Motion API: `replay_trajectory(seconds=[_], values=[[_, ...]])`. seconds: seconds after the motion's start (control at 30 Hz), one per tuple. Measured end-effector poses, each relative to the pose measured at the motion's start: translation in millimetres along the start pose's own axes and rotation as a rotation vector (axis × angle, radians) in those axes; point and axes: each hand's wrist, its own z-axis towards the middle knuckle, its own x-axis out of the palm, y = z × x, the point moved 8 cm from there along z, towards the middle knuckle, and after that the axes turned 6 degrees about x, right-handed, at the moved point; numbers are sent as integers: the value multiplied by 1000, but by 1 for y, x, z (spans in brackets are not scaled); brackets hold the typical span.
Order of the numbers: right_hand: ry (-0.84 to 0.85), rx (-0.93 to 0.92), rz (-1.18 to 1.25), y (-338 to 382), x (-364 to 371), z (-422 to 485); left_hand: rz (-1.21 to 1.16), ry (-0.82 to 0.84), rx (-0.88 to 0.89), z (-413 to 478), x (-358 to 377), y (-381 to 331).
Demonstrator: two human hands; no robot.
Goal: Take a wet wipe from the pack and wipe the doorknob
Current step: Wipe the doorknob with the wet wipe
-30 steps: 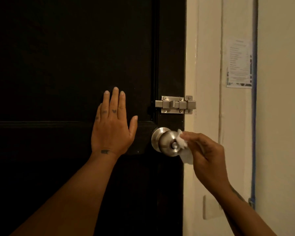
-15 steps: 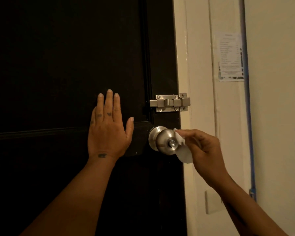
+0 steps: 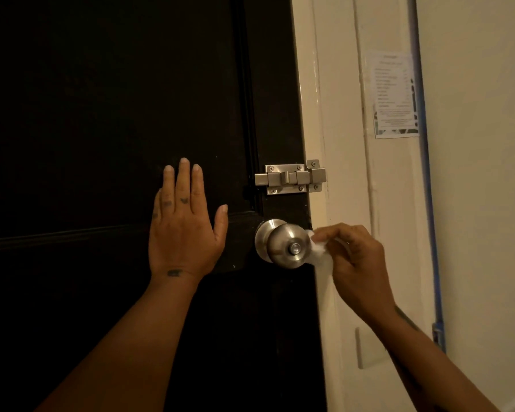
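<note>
A round brushed-steel doorknob [image 3: 284, 244] sticks out from the right edge of a dark door [image 3: 101, 114]. My right hand [image 3: 357, 269] pinches a crumpled white wet wipe [image 3: 320, 254] and presses it against the knob's right side. My left hand [image 3: 185, 227] lies flat on the door panel just left of the knob, fingers straight and pointing up, holding nothing. The wipe pack is not in view.
A steel slide bolt [image 3: 290, 177] is mounted above the knob and reaches onto the cream door frame [image 3: 339, 144]. A printed paper notice [image 3: 394, 95] hangs on the frame at upper right. Blue tape [image 3: 428, 203] runs down the wall beside it.
My right hand has shifted the wipe slightly lower along the knob's right side. The view has tilted a little. My left hand stays flat on the door.
</note>
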Motion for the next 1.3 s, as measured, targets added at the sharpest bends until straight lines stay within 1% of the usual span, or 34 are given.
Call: replay_trajectory(seconds=[0.07, 0.1, 0.17, 0.23, 0.27, 0.3, 0.33, 0.4, 0.5, 0.57, 0.63, 0.77, 0.93, 1.1, 1.17, 1.3], values=[[-19, 49, 36, 0, -9, 5, -1, -3, 1, 0, 0, 0], [-32, 74, 97, 5, -13, 10, -2, -1, 1, 0, 0, -1], [-40, 121, 300, 19, -18, 20, -3, 0, -1, 0, 0, 0], [44, 166, 551, 31, -12, 27, -4, 5, -3, 0, 0, 0], [108, 201, 620, 34, -4, 28, -5, 9, -6, 0, 0, 0], [161, 228, 606, 36, 5, 27, -7, 12, -9, 0, 1, 0], [183, 244, 511, 34, 13, 25, -11, 14, -11, 0, 0, 0], [133, 223, 254, 25, 22, 20, -20, 12, -10, 0, -1, 0], [-58, 65, 67, 24, 16, 16, -40, 16, -11, 1, 0, -1], [-146, -56, -30, 30, 11, 12, -34, 9, -4, 1, -1, -2], [-172, -129, -130, 36, 12, 6, -36, 10, -4, 1, -1, -1], [-147, -205, -357, 38, 24, -19, -28, 7, -13, 0, 0, 1], [-73, -153, -309, 35, 40, -42, -11, 6, -13, 0, 0, 1], [-13, -220, -416, 48, 61, -25, -33, 23, -18, 0, 0, -1], [-21, -235, -369, 46, 60, -25, -34, 28, -23, 0, 0, -1], [-87, -203, -205, 39, 51, -40, -10, 14, -20, 0, 1, 1]])
